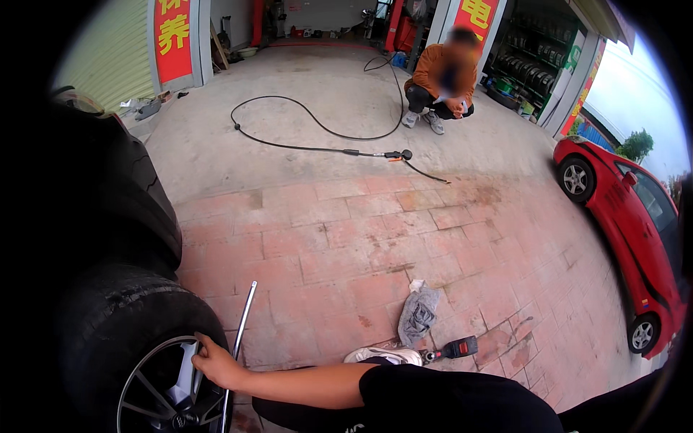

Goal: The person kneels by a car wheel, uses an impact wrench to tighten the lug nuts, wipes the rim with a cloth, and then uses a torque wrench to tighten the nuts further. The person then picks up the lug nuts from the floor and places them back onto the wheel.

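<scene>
Hand [216, 368] on wheel [144, 325].
Fingers bent at the rim [185, 377]; from here, can't tell if gripping. Bar [240, 330] beside wheel; tool [462, 347] and rag [419, 316] by shoe [397, 354].

I count one hand [216, 364] of my own, one large wheel [144, 317] with a tyre on it, one long silver bar [245, 317], one grey cloth [419, 317] and one partly hidden tool [460, 347] in black and red. I see just one of my shoes [382, 354], against two sneakers [435, 123] on the one crouching person [449, 72]. There is one black hose [289, 147] with one round gauge [406, 154], one red car [628, 216] showing me two wheels [575, 179], two wide red banners [173, 43], two red posts [393, 29] and one green tree [637, 148]. The shelved tyres [530, 72] are too small for me to count.
</scene>
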`<state>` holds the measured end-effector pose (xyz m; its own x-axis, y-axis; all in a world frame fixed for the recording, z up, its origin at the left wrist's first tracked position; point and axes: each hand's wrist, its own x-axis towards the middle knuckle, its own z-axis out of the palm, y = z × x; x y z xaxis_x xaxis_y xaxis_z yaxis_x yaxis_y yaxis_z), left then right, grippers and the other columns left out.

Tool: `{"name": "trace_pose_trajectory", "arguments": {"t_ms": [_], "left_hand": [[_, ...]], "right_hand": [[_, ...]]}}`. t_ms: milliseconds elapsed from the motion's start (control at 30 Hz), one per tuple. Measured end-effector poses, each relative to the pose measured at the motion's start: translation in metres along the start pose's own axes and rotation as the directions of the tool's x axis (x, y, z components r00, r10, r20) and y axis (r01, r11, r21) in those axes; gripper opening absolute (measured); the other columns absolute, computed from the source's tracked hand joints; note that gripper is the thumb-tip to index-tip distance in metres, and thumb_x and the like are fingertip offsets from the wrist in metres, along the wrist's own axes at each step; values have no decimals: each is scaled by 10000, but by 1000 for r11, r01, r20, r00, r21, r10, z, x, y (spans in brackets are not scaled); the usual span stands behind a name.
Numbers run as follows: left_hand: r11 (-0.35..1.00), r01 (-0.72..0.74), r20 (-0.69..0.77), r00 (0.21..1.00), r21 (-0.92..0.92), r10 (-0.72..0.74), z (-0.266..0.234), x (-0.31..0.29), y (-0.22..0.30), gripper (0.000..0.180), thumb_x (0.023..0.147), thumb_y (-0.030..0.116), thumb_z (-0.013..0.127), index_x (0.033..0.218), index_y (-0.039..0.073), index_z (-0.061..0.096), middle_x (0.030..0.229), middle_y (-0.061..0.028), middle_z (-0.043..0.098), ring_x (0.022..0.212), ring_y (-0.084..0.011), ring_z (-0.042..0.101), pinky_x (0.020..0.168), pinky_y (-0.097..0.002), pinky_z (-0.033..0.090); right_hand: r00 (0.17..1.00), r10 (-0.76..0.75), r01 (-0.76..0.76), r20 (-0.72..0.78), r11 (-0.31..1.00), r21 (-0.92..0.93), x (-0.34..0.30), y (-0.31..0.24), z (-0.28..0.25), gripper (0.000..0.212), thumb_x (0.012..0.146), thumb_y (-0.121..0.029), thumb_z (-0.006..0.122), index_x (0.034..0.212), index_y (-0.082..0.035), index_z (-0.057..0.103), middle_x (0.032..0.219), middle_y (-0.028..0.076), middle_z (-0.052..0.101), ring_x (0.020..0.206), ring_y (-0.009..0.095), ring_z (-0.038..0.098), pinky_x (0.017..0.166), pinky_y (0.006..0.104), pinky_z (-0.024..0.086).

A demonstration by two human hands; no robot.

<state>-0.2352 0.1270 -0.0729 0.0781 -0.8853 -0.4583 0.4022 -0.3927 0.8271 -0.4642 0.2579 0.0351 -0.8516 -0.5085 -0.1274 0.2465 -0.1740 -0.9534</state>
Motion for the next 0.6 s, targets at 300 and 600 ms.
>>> {"name": "trace_pose_trajectory", "arguments": {"t_ms": [300, 600], "left_hand": [[996, 80, 40, 996, 32, -81, -7, -5, 17, 319, 990, 321, 573, 1135, 50, 659, 985, -76, 674, 847, -213, 614, 724, -340, 485], [999, 43, 35, 998, -23, -43, 5, -15, -8, 280, 992, 319, 582, 1028, 61, 686, 1028, -48, 697, 920, -193, 619, 785, -311, 485]], "right_hand": [[727, -332, 685, 601, 290, -668, -24, -59, -92, 431, 756, -187, 717, 1151, -51, 614, 1063, 153, 544, 1108, 359, 551, 946, 451, 464], [682, 351, 728, 642, -241, -642, 128, -44, -214, 295, 758, -360, 691, 885, -97, 732, 903, 122, 710, 927, 340, 679, 884, 538, 489]]}}
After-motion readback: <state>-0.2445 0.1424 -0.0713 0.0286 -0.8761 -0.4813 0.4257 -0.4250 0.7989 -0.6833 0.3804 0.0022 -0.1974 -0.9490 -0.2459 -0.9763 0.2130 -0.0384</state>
